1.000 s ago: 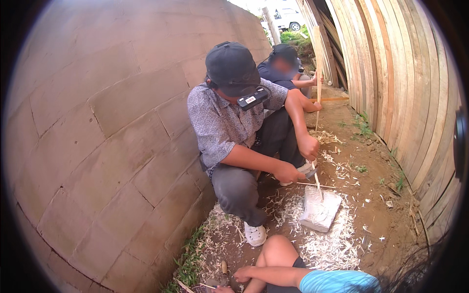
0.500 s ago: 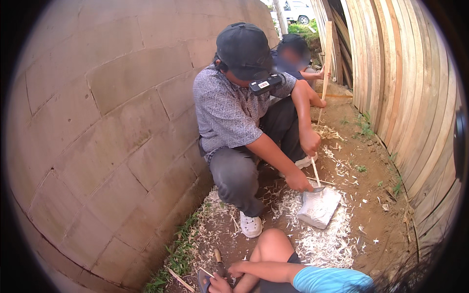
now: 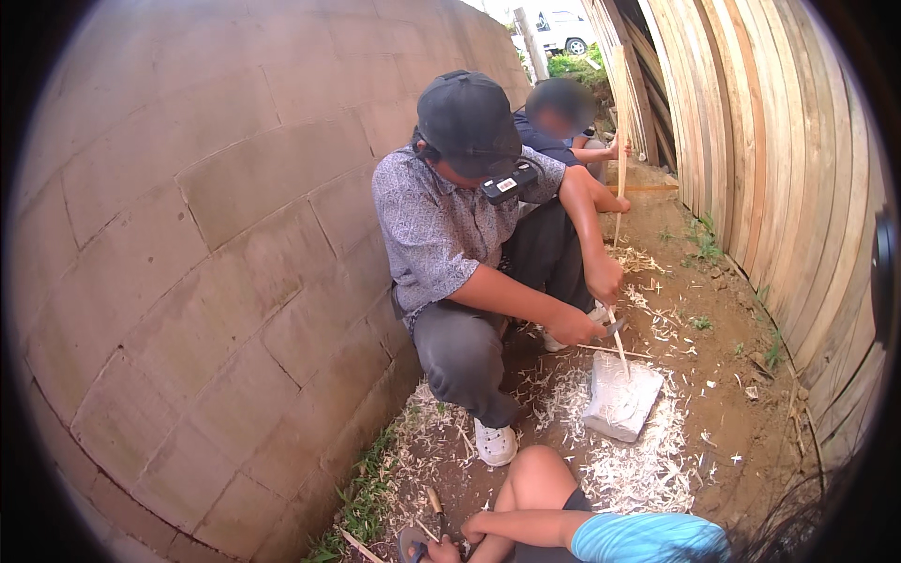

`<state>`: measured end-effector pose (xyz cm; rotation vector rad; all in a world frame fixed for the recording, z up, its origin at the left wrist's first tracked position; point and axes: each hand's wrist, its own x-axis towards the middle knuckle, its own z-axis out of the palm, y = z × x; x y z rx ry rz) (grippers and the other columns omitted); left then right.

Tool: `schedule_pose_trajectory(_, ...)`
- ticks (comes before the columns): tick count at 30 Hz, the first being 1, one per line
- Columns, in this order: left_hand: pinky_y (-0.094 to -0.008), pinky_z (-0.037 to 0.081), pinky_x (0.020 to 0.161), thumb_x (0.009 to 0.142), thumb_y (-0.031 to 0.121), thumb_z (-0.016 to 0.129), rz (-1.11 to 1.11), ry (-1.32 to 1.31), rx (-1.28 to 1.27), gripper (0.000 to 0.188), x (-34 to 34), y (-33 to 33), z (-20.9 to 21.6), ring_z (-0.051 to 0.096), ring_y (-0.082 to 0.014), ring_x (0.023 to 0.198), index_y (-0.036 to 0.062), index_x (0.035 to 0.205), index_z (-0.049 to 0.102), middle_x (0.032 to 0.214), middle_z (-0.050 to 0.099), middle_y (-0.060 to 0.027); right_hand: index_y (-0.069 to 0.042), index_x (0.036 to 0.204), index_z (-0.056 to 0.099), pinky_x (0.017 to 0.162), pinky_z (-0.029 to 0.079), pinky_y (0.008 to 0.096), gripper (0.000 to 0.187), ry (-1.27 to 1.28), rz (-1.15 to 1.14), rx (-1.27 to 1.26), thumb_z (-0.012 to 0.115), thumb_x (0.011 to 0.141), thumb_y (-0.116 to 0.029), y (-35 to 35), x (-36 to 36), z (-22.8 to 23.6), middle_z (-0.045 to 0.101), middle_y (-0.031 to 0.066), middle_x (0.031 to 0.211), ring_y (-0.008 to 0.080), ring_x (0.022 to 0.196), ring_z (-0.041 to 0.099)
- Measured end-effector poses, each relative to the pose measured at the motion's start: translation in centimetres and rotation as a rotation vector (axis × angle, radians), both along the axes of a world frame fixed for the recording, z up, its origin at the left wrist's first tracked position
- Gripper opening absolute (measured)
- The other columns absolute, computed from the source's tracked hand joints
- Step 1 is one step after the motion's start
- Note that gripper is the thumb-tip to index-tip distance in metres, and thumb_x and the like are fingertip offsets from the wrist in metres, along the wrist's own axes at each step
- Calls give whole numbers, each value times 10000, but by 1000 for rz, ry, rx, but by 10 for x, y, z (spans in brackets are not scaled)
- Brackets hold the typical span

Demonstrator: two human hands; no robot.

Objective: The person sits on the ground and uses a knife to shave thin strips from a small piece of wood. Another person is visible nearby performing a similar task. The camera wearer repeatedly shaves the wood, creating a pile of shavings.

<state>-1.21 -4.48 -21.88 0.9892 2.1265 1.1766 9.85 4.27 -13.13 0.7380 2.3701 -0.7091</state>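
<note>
At the lower edge, my left hand (image 3: 443,551) is closed around a thin pale wooden stick (image 3: 427,531), partly cut off by the frame. Beside it my right hand (image 3: 475,526) has curled fingers; what they hold, if anything, is hidden. A knife with a wooden handle (image 3: 435,499) points upward between the stick and my right hand, its dark blade reaching down close to my fingers. My bent knee (image 3: 542,466) rises to the right of the hands, and a sandal (image 3: 413,541) shows left of them.
Ahead, a person in a cap (image 3: 469,122) squats, holding a knife (image 3: 613,327) and a pale stick (image 3: 619,349) over a whitish block (image 3: 621,399). Shavings (image 3: 648,469) cover the ground. Another person (image 3: 560,113) sits behind. A block wall (image 3: 216,244) and wooden boards (image 3: 751,159) flank us.
The view has shifted slightly, so things appear lower and mostly further right. The squatting person's knife has moved up along the stick toward the other hand. My hands stay close together.
</note>
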Motion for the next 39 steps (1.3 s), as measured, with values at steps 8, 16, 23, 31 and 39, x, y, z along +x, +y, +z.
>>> schedule_pose_trajectory(8, -291, 465, 445, 886, 79, 581, 51, -399, -107, 135, 5, 1, 46, 601, -165, 530, -49, 922, 560, 717, 612, -98, -138, 1147, 668, 843, 438, 564, 395, -314, -239, 159, 664, 760, -215, 7, 16, 55, 631, 56, 1175, 290, 1127, 564)
schedule_pose_trajectory(16, -325, 456, 458, 856, 81, 603, 18, -315, -172, 146, 5, 6, 54, 582, -175, 510, -57, 809, 587, 653, 602, -111, -149, 1125, 679, 853, 454, 514, 367, -196, -180, 34, 634, 775, -250, 10, 26, 32, 641, 57, 1159, 267, 1108, 582)
schedule_pose_trajectory(23, -343, 445, 461, 873, 117, 591, -16, -331, -104, 190, -5, 7, 26, 567, -181, 501, -61, 806, 594, 629, 587, -106, -160, 1106, 688, 861, 469, 471, 350, -152, -146, 19, 607, 787, -281, 7, 24, 30, 650, 58, 1146, 248, 1092, 597)
schedule_pose_trajectory(31, -325, 429, 427, 930, 157, 504, 28, -336, -84, 250, 11, 5, 21, 544, -178, 473, -36, 796, 588, 601, 559, -85, -172, 1084, 698, 871, 486, 421, 340, -151, -106, 41, 577, 801, -316, 15, 17, 7, 660, 59, 1131, 225, 1074, 614)
schedule_pose_trajectory(39, -278, 381, 436, 916, 147, 528, 209, -287, 38, 233, 2, 5, 50, 494, -149, 463, -24, 786, 616, 580, 535, -55, -103, 1218, 588, 899, 459, 500, 405, 133, -445, 14, 522, 887, -326, 8, 19, 72, 578, 169, 1226, 299, 1130, 563)
